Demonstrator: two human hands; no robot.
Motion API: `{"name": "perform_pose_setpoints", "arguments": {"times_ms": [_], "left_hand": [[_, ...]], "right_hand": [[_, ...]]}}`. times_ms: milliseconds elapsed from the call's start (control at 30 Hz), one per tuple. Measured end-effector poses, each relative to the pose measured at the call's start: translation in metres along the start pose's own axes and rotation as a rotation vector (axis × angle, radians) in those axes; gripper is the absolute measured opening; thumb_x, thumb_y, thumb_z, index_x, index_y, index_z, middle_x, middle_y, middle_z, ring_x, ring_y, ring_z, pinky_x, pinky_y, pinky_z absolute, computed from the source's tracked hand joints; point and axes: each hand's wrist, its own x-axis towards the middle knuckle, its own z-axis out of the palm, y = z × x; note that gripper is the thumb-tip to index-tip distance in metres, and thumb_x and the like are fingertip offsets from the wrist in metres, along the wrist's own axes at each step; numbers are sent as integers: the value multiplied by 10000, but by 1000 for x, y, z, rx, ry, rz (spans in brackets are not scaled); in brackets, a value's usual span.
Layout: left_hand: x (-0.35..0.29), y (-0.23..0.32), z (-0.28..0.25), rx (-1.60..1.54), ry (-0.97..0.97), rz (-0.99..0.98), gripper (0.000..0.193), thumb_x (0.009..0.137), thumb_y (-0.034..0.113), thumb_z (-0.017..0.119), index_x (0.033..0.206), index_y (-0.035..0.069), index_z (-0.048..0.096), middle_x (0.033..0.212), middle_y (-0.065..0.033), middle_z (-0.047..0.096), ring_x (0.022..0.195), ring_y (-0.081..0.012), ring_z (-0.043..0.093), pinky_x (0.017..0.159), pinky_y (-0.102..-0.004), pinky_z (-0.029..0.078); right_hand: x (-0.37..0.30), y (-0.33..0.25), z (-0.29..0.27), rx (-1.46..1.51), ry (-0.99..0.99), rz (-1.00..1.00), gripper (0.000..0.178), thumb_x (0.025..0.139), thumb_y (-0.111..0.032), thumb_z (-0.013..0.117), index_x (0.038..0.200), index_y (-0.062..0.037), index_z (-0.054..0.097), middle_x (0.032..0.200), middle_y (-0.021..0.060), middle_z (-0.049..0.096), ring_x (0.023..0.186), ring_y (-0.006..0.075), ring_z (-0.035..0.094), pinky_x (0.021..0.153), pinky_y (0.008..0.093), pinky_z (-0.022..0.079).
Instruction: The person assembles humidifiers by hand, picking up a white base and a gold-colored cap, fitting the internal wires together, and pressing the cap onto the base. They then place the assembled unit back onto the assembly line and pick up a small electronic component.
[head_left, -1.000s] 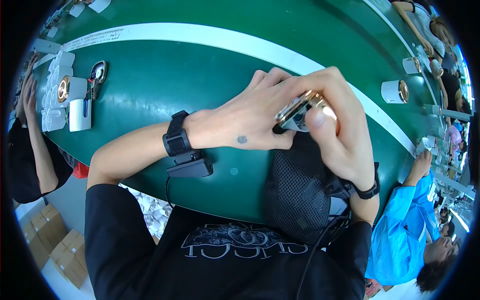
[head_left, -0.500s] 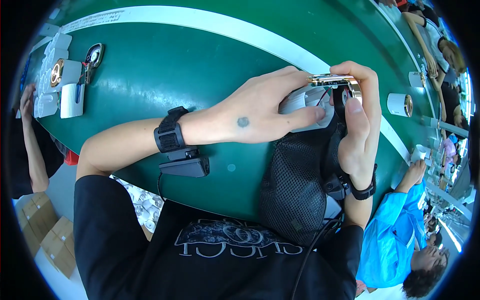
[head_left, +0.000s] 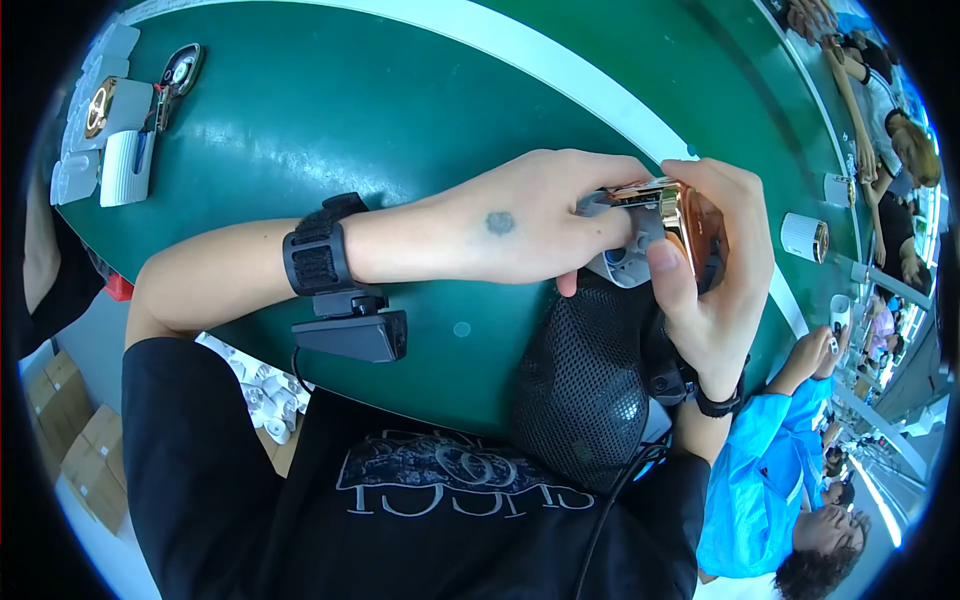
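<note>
My left hand [head_left: 545,215] is closed around a white-and-grey housing [head_left: 628,268], mostly hidden by the fingers. My right hand [head_left: 738,245] grips a shiny gold-rimmed cover [head_left: 682,212], its thumb on the near side and its fingers curled over the far side. Cover and housing are close together between the two hands. Whether they touch all round is hidden. Just below the hands is a black mesh bag [head_left: 580,385], against my front.
On the green table [head_left: 330,120], a white ribbed housing [head_left: 125,168], an opened dark-rimmed cover [head_left: 182,72] and translucent cups [head_left: 75,178] sit at left. A white gold-ended cylinder [head_left: 803,237] lies at right. A person in a blue jacket [head_left: 750,470] is beside me.
The gold-rimmed cover has tilted, so more of its shiny side shows, and it has come nearer the housing. The wire seen between them is out of sight. The whole view has shifted slightly.
</note>
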Motion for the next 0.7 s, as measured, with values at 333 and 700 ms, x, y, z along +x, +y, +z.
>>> {"name": "perform_pose_setpoints", "arguments": {"times_ms": [333, 700], "left_hand": [[5, -7, -5, -30, -108, 35, 439, 980, 200, 620, 1375, 27, 537, 1047, -99, 675, 731, -161, 720, 618, -274, 555], [5, -23, -4, 121, -105, 151, 493, 883, 260, 788, 1226, -18, 567, 756, -119, 656, 627, -210, 647, 549, -326, 487]], "right_hand": [[-11, 8, -3, -266, 61, -153, 571, 869, -502, 712, 1129, 5, 687, 1084, 165, 570, 913, 271, 589, 776, 355, 478], [-22, 21, 3, -268, 160, -222, 633, 871, -578, 674, 1105, 11, 695, 1021, 170, 556, 840, 271, 578, 713, 372, 477]]}}
